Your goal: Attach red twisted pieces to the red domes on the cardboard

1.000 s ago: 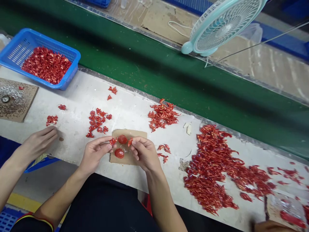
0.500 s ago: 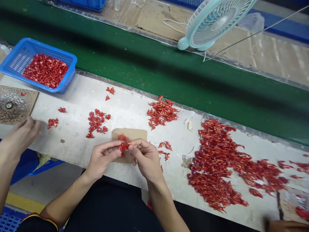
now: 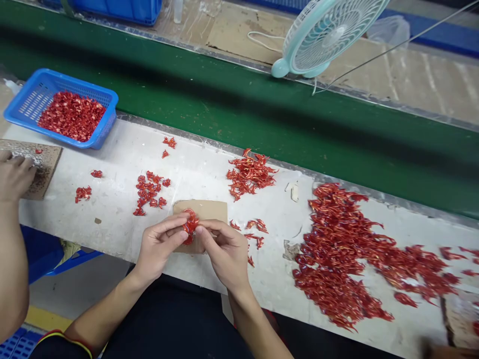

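Head view: what's nearest?

The left hand (image 3: pixel 160 244) and right hand (image 3: pixel 224 254), curled inward and grasping a glossy red cluster (image 3: pixel 190 224) between them, pinching it from both sides. It sits just above a cardboard square (image 3: pixel 202 212).

Any knack to that hold?

Keeping both hands close and low over the card looks steadiest. Using only the fingertips should leave the small red parts in view, and anything that slips would likely land on the card.

What lies around the hands?

Loose red pieces (image 3: pixel 256 232) sit just past the right hand, and a small heap (image 3: pixel 147 192) lies past the left. A looser pile (image 3: pixel 250 174) is ahead, with a big heap (image 3: pixel 337 254) farther right, all on a white bench (image 3: pixel 112 234).

Anyone else?

Beyond the left hand, a co-worker's hand (image 3: pixel 15 174) rests on a brown board (image 3: pixel 47 169), near a blue basket (image 3: pixel 22 102). Whether it holds anything, I can't tell.

And farthest?

A green belt (image 3: pixel 239 119), then a teal fan (image 3: pixel 318 42).
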Action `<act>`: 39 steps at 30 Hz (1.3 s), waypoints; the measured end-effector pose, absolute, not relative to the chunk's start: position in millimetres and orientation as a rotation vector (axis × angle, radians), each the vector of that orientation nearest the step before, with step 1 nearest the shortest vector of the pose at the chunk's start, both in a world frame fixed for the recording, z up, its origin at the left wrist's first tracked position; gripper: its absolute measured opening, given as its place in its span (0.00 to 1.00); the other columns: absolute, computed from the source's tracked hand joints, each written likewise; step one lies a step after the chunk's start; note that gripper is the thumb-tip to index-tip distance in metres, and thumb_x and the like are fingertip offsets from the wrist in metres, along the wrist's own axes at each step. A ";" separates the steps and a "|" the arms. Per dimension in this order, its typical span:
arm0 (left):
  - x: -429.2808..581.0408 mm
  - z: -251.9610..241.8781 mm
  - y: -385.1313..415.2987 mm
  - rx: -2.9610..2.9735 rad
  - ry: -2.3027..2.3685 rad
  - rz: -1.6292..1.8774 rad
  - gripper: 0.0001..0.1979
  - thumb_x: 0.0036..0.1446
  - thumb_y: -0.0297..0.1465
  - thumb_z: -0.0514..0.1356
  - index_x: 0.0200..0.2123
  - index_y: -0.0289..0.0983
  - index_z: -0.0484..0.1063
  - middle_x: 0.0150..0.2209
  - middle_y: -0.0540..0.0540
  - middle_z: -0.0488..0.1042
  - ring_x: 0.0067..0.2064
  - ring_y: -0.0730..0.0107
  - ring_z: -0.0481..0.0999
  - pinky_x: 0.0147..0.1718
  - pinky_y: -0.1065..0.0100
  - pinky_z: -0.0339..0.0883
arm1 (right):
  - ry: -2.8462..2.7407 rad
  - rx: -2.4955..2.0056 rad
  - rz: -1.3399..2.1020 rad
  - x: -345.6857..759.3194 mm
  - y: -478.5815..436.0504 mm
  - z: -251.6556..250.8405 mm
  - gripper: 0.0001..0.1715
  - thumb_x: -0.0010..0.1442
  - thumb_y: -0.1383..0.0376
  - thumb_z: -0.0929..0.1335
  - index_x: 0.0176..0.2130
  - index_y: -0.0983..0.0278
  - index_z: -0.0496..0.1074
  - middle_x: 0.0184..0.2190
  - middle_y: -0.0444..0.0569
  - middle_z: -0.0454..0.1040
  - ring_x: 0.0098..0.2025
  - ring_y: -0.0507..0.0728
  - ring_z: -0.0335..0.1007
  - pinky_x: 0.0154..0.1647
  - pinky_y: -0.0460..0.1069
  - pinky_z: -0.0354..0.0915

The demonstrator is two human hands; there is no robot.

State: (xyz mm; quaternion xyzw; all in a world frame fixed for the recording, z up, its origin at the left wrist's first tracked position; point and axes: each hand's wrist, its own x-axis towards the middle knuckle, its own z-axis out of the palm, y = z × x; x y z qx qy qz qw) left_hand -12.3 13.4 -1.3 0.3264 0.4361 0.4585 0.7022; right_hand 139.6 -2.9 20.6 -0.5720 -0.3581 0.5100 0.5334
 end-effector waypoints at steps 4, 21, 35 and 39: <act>-11.1 2.1 13.2 0.880 1.025 1.040 0.11 0.57 0.28 0.70 0.45 0.44 0.84 0.54 0.44 0.81 0.57 0.59 0.79 0.54 0.66 0.76 | -0.810 -1.343 1.218 137.2 -7.5 21.6 0.06 0.59 0.62 0.76 0.39 0.60 0.80 0.30 0.45 0.81 0.27 0.52 0.75 0.29 0.47 0.74; -52.4 5.3 28.0 1.823 1.420 0.944 0.12 0.61 0.31 0.65 0.48 0.42 0.79 0.48 0.44 0.76 0.38 0.69 0.77 0.46 0.62 0.74 | -0.693 -1.558 0.808 181.2 -75.0 -18.6 0.13 0.63 0.63 0.73 0.43 0.59 0.66 0.33 0.44 0.77 0.32 0.52 0.76 0.36 0.48 0.73; -112.6 -19.7 67.7 2.011 1.860 0.322 0.14 0.57 0.45 0.61 0.39 0.43 0.77 0.38 0.50 0.77 0.35 0.64 0.77 0.40 0.63 0.69 | -0.502 -2.305 -0.122 281.4 -188.1 -80.9 0.18 0.55 0.54 0.72 0.39 0.62 0.67 0.32 0.49 0.75 0.27 0.55 0.72 0.32 0.50 0.69; -116.1 -22.2 73.5 1.694 1.897 0.440 0.20 0.52 0.45 0.67 0.45 0.41 0.77 0.37 0.50 0.79 0.34 0.66 0.76 0.33 0.68 0.69 | -0.424 -2.420 -0.220 285.0 -201.8 -84.9 0.19 0.56 0.53 0.72 0.40 0.62 0.67 0.33 0.51 0.75 0.28 0.56 0.72 0.33 0.51 0.69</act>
